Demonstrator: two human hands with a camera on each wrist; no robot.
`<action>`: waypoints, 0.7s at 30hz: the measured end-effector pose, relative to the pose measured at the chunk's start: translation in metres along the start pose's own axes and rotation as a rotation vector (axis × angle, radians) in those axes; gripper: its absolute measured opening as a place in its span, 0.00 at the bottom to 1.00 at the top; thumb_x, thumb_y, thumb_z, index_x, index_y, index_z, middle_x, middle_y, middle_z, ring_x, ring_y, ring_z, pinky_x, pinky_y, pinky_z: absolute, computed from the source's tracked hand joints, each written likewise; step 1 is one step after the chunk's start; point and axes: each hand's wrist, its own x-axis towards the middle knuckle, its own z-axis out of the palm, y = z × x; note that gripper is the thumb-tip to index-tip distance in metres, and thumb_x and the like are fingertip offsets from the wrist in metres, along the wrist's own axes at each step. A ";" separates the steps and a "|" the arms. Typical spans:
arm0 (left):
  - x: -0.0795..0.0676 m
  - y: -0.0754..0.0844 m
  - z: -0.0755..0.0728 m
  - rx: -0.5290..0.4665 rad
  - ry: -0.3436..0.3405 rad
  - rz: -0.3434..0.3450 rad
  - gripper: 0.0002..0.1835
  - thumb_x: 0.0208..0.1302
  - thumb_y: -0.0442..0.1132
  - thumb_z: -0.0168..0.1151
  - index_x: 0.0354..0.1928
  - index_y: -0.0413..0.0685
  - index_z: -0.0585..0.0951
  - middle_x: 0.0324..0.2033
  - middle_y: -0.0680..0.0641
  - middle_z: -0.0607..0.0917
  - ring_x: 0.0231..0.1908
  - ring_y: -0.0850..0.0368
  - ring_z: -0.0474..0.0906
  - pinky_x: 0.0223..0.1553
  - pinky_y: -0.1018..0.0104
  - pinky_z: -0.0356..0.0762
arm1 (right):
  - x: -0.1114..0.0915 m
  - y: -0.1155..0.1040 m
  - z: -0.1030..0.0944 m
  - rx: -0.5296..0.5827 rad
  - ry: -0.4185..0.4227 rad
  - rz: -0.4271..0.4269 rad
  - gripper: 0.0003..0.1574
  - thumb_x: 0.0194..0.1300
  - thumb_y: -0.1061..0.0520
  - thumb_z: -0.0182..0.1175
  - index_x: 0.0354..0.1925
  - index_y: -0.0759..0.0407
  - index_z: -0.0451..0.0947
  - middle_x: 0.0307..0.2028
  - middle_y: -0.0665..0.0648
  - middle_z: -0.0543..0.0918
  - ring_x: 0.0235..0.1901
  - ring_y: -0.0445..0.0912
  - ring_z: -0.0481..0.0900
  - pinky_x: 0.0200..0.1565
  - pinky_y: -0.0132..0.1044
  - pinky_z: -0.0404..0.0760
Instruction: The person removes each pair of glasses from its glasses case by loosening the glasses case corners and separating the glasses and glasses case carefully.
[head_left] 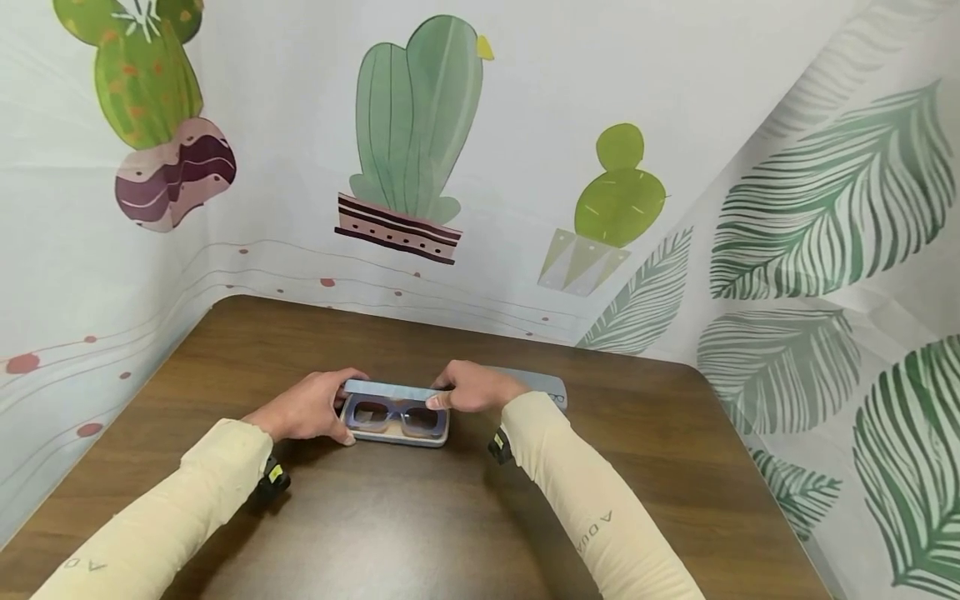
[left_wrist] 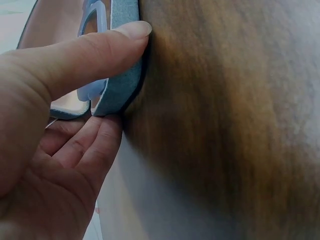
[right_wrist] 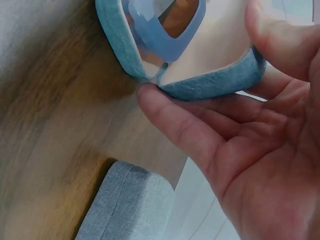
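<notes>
A blue-grey glasses case (head_left: 408,442) sits with its lid (head_left: 390,389) raised, and sunglasses (head_left: 395,412) with translucent blue frames lie inside. My left hand (head_left: 311,406) grips the case's left end. In the left wrist view, its thumb crosses the front wall of the case (left_wrist: 125,82) and its fingers curl behind the end. At the right end, my right hand (head_left: 476,386) holds the lid. The right wrist view shows its thumb at the lid's edge (right_wrist: 215,82) and fingers behind it, one fingertip right by the hinge. The case lining is pale.
Behind the right hand lies a second, grey-blue case (head_left: 536,383) with a small glasses drawing; its fabric cover (right_wrist: 130,205) shows in the right wrist view. Both stand on a brown wooden table (head_left: 420,517). A cloth backdrop (head_left: 517,92) with cacti and leaves hangs beyond the table's edges.
</notes>
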 end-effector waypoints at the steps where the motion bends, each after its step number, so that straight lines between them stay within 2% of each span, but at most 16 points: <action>1: 0.000 0.000 0.000 0.000 -0.002 -0.002 0.50 0.38 0.39 0.89 0.67 0.42 0.73 0.52 0.42 0.87 0.47 0.51 0.82 0.52 0.51 0.81 | -0.001 0.000 0.000 -0.001 -0.001 -0.003 0.21 0.76 0.48 0.61 0.54 0.63 0.87 0.50 0.57 0.90 0.53 0.47 0.85 0.62 0.46 0.81; 4: -0.001 0.001 0.000 -0.004 -0.002 -0.005 0.50 0.39 0.38 0.88 0.67 0.41 0.73 0.53 0.42 0.87 0.47 0.51 0.83 0.54 0.48 0.81 | -0.002 0.000 0.000 0.000 0.007 -0.018 0.21 0.76 0.48 0.61 0.53 0.63 0.88 0.49 0.57 0.90 0.50 0.45 0.84 0.60 0.43 0.81; 8: 0.000 0.002 0.001 -0.010 -0.003 0.002 0.50 0.39 0.37 0.88 0.68 0.39 0.73 0.53 0.41 0.88 0.48 0.51 0.84 0.56 0.47 0.81 | -0.004 0.003 0.000 0.016 0.027 -0.032 0.19 0.76 0.49 0.60 0.51 0.61 0.89 0.44 0.54 0.90 0.40 0.41 0.79 0.49 0.36 0.78; 11: 0.000 0.003 0.000 -0.023 -0.004 0.005 0.49 0.39 0.36 0.87 0.67 0.39 0.73 0.53 0.41 0.88 0.49 0.50 0.84 0.56 0.47 0.82 | -0.005 0.006 0.001 0.044 0.042 -0.036 0.20 0.77 0.49 0.59 0.52 0.60 0.88 0.39 0.54 0.88 0.35 0.41 0.75 0.42 0.34 0.74; 13: -0.001 0.004 0.000 -0.036 -0.005 0.016 0.48 0.39 0.35 0.87 0.66 0.39 0.72 0.52 0.40 0.88 0.50 0.49 0.85 0.55 0.47 0.82 | -0.006 0.007 0.002 0.067 0.057 -0.035 0.21 0.78 0.48 0.58 0.54 0.61 0.87 0.38 0.54 0.87 0.34 0.41 0.76 0.40 0.33 0.74; 16: -0.001 0.004 0.000 -0.058 -0.006 0.007 0.47 0.40 0.35 0.87 0.65 0.40 0.72 0.52 0.39 0.88 0.52 0.47 0.85 0.56 0.48 0.82 | -0.008 0.009 0.005 0.103 0.081 -0.031 0.23 0.79 0.48 0.57 0.57 0.63 0.85 0.40 0.57 0.87 0.35 0.44 0.80 0.40 0.33 0.77; 21: -0.002 0.003 0.001 -0.071 -0.017 -0.014 0.48 0.42 0.36 0.87 0.66 0.40 0.70 0.54 0.38 0.87 0.55 0.44 0.84 0.58 0.47 0.82 | -0.010 0.010 0.010 0.164 0.103 -0.002 0.26 0.80 0.47 0.55 0.61 0.64 0.83 0.51 0.58 0.88 0.46 0.47 0.87 0.52 0.40 0.85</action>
